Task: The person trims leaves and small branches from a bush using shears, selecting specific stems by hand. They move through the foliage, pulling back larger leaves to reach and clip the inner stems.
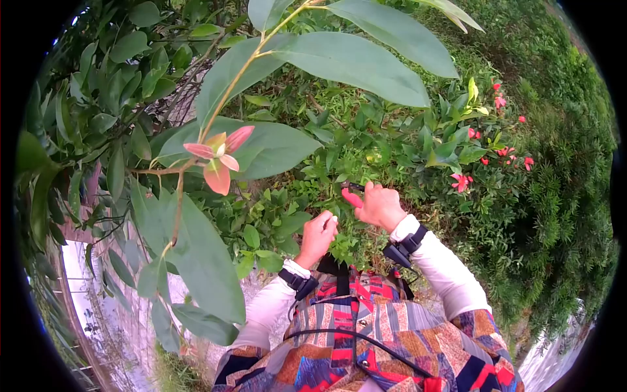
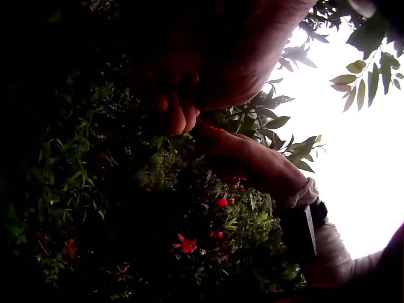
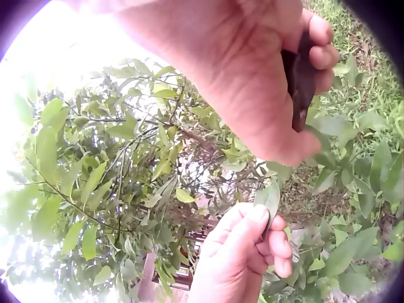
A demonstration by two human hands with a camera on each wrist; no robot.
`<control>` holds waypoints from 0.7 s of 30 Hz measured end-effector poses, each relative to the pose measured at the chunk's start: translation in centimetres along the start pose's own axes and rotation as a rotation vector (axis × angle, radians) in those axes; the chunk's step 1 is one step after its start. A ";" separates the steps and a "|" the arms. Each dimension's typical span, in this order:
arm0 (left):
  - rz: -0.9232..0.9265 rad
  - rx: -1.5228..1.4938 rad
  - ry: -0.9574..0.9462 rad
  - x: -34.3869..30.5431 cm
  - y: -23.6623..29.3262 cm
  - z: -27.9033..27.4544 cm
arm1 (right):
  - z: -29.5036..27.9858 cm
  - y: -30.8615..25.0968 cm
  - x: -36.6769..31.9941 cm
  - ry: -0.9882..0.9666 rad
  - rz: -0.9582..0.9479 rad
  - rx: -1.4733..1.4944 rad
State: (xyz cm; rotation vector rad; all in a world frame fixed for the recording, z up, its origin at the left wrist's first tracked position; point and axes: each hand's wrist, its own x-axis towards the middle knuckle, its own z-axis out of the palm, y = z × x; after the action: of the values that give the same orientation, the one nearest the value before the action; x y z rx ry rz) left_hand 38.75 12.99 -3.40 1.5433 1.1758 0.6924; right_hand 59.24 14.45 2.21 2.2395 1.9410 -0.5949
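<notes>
My right hand [image 1: 381, 208] grips pruning shears [image 1: 352, 196] with a red handle and a dark head that points left, toward the plants. In the right wrist view the fingers curl round their dark side [image 3: 303, 82]. Lower and to the left, my left hand [image 1: 317, 236] is raised in front of the body. Its thumb and fingers pinch a small green leaf [image 3: 268, 199], seen upright in the right wrist view. A gap separates the two hands in the head view. The left wrist view is dark, and the leaf is hidden there.
A branch with large leaves and a reddish young shoot [image 1: 219, 157] hangs close before the head camera. Red flowers [image 1: 461, 182] bloom on a shrub to the right. Low green plants [image 1: 287, 215] surround the hands, and a pale paved strip [image 1: 124, 313] runs at lower left.
</notes>
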 end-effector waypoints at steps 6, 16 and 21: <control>-0.006 -0.014 0.024 0.0 -0.1 -0.5 | -0.7 0.2 -0.2 -0.051 0.017 -0.018; 0.000 0.003 -0.006 0.0 0.1 -0.3 | 0.1 0.4 -0.6 -0.030 0.008 0.011; -0.001 -0.006 -0.011 0.1 0.1 -0.1 | 0.4 0.4 0.8 -0.008 -0.002 0.014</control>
State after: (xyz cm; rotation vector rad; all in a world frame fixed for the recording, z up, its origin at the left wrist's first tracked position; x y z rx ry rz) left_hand 38.72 13.11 -3.24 1.5396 1.1660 0.6849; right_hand 59.63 15.01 1.47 2.2398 1.9420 -0.6190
